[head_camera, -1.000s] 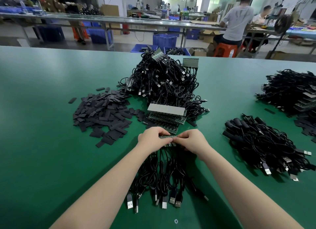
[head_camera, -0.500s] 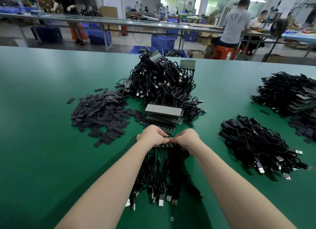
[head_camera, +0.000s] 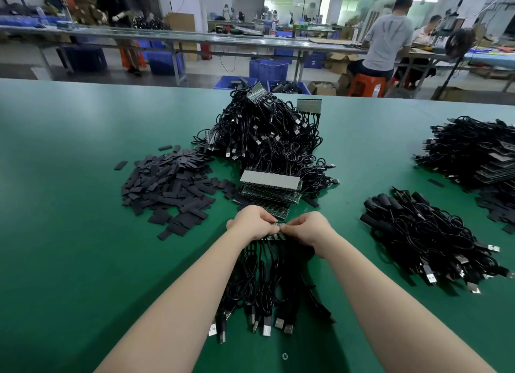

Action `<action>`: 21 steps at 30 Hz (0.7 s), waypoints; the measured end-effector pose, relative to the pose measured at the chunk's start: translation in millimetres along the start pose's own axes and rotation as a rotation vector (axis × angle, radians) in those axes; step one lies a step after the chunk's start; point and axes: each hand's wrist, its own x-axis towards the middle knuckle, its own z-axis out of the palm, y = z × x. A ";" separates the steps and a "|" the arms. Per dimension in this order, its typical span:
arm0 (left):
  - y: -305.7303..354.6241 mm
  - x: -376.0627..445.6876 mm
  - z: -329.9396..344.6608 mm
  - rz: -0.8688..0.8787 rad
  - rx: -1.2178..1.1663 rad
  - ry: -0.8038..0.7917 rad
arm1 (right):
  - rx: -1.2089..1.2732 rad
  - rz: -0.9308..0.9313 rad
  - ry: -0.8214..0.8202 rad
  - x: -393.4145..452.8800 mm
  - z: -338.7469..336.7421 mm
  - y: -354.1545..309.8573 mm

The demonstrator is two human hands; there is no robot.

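- The left grip and right grip, fingers curled tight, each pinch one end of a circuit board strip, low over the green bench.
- Its black USB cables trail toward the person.
- A board stack lies just beyond.

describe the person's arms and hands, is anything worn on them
The left forearm and right forearm are bare down to the frame's bottom edge: no sleeves show. The left hand and right hand wear no gloves; neither wrist carries a watch or band. Whether any ring is worn cannot be told.
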 end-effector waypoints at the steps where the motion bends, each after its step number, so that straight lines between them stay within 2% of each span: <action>1: -1.3 0.6 -0.4 0.010 -0.028 -0.009 | 0.009 -0.007 -0.002 0.1 0.0 1.2; 6: -4.7 4.5 -1.7 0.032 -0.142 -0.038 | 0.001 -0.023 -0.033 -3.1 -2.2 -0.1; 16: -1.6 9.2 -8.7 0.101 -0.048 -0.082 | -0.019 0.024 -0.001 -3.4 0.6 -4.6; 21: 1.9 11.2 -5.7 0.051 -0.041 -0.067 | -0.036 0.057 -0.008 -4.4 -0.5 -9.9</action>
